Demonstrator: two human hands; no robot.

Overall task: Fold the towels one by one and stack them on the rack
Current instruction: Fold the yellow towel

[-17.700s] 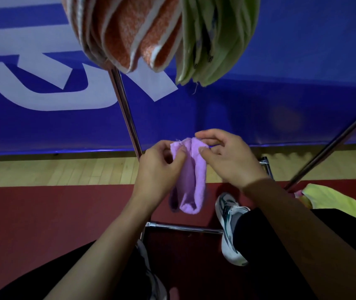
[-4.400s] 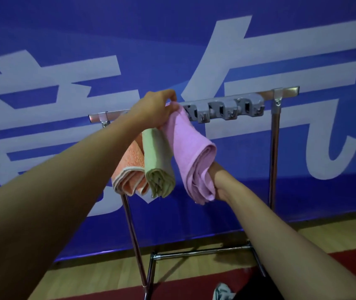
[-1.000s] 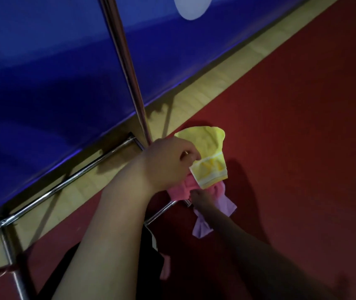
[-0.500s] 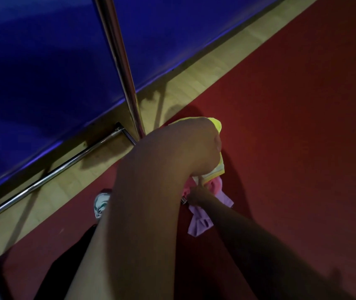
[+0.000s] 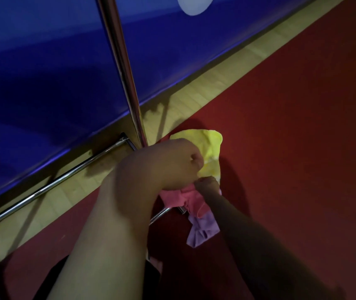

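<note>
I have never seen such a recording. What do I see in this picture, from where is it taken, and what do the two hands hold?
There is no machine here, only a person working with bare hands. The camera sits on the person's head and looks down, so both arms reach in from the bottom of the picture.

The left hand has its fingers curled in a grip on the yellow towel. The right hand is lower and in shadow; its fingers seem curled at the pile, but I cannot tell which towel they hold.

On the red floor lie a pink towel and, beneath it, a purple towel. These are not yet folded.

The shiny pole and the bar along the floor belong to the rack. Behind it stands a blue wall.
</note>
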